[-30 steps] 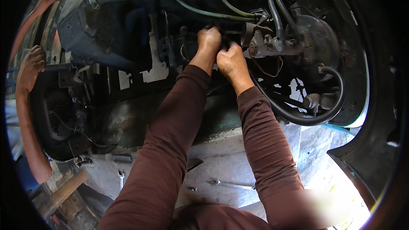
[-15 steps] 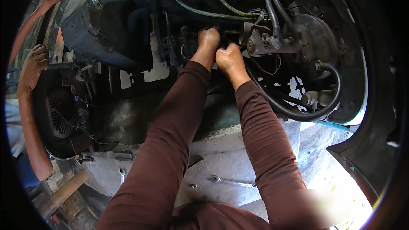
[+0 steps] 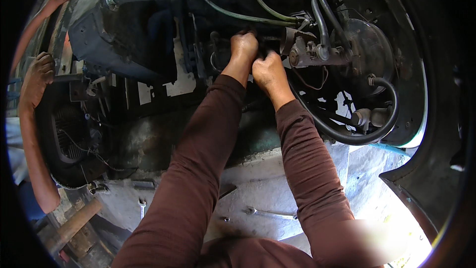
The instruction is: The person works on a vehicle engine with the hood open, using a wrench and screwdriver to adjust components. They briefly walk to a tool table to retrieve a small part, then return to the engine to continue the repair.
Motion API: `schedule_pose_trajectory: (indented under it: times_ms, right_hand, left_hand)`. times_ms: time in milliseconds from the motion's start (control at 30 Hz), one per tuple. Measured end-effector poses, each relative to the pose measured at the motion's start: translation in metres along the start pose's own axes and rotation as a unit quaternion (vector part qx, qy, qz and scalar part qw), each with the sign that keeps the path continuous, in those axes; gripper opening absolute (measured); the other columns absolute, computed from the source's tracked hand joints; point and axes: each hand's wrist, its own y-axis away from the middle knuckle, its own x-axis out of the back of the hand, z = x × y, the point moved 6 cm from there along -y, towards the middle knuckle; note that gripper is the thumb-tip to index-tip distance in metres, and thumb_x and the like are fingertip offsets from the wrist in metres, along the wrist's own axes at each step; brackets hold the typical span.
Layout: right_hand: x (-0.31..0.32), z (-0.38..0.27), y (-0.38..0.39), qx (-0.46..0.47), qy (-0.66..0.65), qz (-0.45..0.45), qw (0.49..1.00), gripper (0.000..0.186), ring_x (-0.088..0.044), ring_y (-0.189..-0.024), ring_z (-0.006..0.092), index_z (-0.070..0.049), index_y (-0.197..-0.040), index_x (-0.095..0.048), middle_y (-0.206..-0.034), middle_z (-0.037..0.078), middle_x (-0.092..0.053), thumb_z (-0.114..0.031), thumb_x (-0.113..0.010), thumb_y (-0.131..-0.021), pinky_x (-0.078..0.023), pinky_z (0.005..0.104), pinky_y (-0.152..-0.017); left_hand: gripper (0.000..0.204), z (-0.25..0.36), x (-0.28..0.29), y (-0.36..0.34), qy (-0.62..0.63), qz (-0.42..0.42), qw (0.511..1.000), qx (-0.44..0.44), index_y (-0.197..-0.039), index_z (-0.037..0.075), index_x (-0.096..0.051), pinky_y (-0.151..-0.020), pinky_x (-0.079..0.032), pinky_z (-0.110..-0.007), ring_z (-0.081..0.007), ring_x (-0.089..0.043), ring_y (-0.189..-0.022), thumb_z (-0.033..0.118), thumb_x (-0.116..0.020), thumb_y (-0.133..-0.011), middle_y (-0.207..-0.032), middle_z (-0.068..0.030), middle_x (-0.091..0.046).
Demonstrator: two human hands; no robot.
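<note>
Both of my arms reach forward in brown sleeves into a dark engine bay. My left hand [image 3: 244, 45] is curled closed against the dark engine parts, its fingertips turned away from view. Just right of it and a little nearer, my right hand [image 3: 268, 71] is also closed, thumb side up. Whatever the fingers grip is hidden by the hands and by shadow. Right of my hands sits a grey metal cylinder [image 3: 320, 58] with fittings, mounted against a large round black drum [image 3: 369, 52].
A co-worker's hands [image 3: 43, 68] rest at the left edge. A thick black hose [image 3: 354, 138] loops at the right. Braided hoses [image 3: 258, 17] cross above. On the pale fender below lie a wrench [image 3: 272, 213], another wrench [image 3: 143, 208] and a small nut [image 3: 226, 219].
My hands stay at the same place with only a slight shift. The whole view has moved a little, and the co-worker's hands remain at the left.
</note>
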Motion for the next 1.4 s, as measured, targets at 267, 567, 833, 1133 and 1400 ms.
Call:
schedule_pose_trajectory:
  times_ms: [267,567,833,1133,1400]
  right_hand:
    - [0.002,0.003,-0.003,0.010,-0.023,0.006,1.000,0.044,-0.065,-0.115,0.0450,0.015,-0.122,-0.059,-0.115,0.036,-0.068,-0.009,-0.051,-0.086,-0.049,0.0406,-0.099]
    - [0.005,-0.010,-0.003,-0.021,0.023,-0.008,0.999,0.045,-0.065,-0.114,0.0478,0.013,-0.121,-0.061,-0.114,0.038,-0.066,-0.013,-0.053,-0.086,-0.050,0.0444,-0.097]
    - [-0.004,0.005,-0.003,0.017,-0.030,0.001,0.999,0.042,-0.066,-0.116,0.0449,0.013,-0.121,-0.061,-0.116,0.036,-0.068,-0.012,-0.051,-0.090,-0.051,0.0421,-0.097]
    - [0.004,0.000,-0.003,-0.014,-0.003,-0.002,1.000,0.043,-0.063,-0.120,0.0466,0.016,-0.121,-0.060,-0.118,0.038,-0.066,-0.012,-0.051,-0.089,-0.048,0.0422,-0.102]
    - [0.004,-0.006,0.006,-0.007,-0.038,0.002,0.999,0.046,-0.060,-0.116,0.0532,0.014,-0.118,-0.060,-0.115,0.041,-0.063,-0.016,-0.054,-0.084,-0.048,0.0505,-0.102]
  left_hand:
    - [0.028,0.010,-0.005,0.006,-0.048,-0.009,0.998,-0.029,-0.117,-0.008,-0.068,-0.080,-0.053,-0.035,-0.0229,-0.067,-0.095,0.010,-0.061,-0.096,-0.110,-0.0159,-0.072]
    - [0.028,0.018,-0.002,0.006,-0.093,-0.008,0.995,-0.040,-0.115,-0.007,-0.070,-0.082,-0.053,-0.036,-0.0229,-0.067,-0.096,0.011,-0.062,-0.095,-0.110,-0.0158,-0.073]
    - [0.030,0.016,-0.001,0.020,-0.034,-0.006,0.999,0.009,-0.118,-0.009,-0.068,-0.081,-0.054,-0.036,-0.0235,-0.067,-0.093,0.010,-0.059,-0.097,-0.109,-0.0168,-0.072]
    - [0.027,0.002,-0.005,-0.004,-0.033,-0.002,0.999,-0.025,-0.114,-0.009,-0.068,-0.074,-0.053,-0.035,-0.0225,-0.067,-0.087,0.009,-0.061,-0.096,-0.102,-0.0153,-0.071]
    - [0.025,-0.004,0.000,-0.007,-0.026,-0.004,1.000,-0.008,-0.117,-0.007,-0.067,-0.069,-0.052,-0.033,-0.0196,-0.066,-0.080,0.009,-0.059,-0.099,-0.098,-0.0127,-0.071]
